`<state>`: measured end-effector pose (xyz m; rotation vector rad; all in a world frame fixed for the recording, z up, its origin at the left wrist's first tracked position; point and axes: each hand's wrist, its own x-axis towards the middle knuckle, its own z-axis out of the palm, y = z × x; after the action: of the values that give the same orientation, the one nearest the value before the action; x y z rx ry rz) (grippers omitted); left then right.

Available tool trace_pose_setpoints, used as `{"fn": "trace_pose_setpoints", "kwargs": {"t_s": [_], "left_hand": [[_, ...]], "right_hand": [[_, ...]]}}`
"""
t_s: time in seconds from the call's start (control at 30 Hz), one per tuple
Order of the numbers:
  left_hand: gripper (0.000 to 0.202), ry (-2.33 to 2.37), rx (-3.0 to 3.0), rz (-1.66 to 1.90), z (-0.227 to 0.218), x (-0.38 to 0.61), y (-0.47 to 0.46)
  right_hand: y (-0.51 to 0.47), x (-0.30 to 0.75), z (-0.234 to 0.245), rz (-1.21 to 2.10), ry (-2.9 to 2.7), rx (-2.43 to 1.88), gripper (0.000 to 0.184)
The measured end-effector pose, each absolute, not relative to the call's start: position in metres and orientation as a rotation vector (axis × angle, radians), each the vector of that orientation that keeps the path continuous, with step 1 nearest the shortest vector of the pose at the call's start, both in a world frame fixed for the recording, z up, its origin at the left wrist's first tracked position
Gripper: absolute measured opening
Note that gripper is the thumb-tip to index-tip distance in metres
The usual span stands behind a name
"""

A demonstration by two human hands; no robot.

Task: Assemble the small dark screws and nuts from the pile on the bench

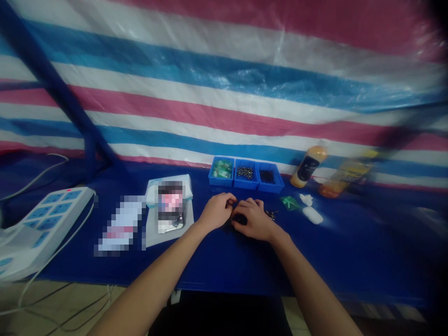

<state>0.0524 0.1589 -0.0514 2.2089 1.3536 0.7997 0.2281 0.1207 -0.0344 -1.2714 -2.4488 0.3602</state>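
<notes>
My left hand and my right hand are close together over the middle of the blue table. The fingers of both are curled inward, the right ones bent around something small and dark that I cannot make out. Whatever the left fingertips pinch is hidden. Beside the right hand lie several small dark and shiny pieces. Just beyond the hands stand three blue bins: one with green pieces, one with shiny metal-looking parts, one with small black parts.
Two bottles, one orange and one yellowish, stand at the back right. Nearer lie a green packet, a crumpled tissue and a white rounded case. On the left are a power strip with cables and a box.
</notes>
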Motion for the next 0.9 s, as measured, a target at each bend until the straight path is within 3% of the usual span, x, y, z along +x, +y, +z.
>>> {"fn": "trace_pose_setpoints", "kwargs": {"t_s": [0.27,0.47,0.9], "left_hand": [[0.035,1.337,2.195,0.817,-0.0533,0.0522,0.1598],[0.034,1.357,2.177,0.797,-0.0504,0.0532,0.1582],[0.035,1.343,2.192,0.793,-0.0518,0.0525,0.1588]], "right_hand": [[0.1211,0.2291,-0.0373,0.339,-2.434,-1.311,0.011],[0.121,0.2299,-0.0358,0.274,-2.424,-1.333,0.027],[0.1234,0.2318,-0.0428,0.285,-2.438,-1.286,0.009]]}}
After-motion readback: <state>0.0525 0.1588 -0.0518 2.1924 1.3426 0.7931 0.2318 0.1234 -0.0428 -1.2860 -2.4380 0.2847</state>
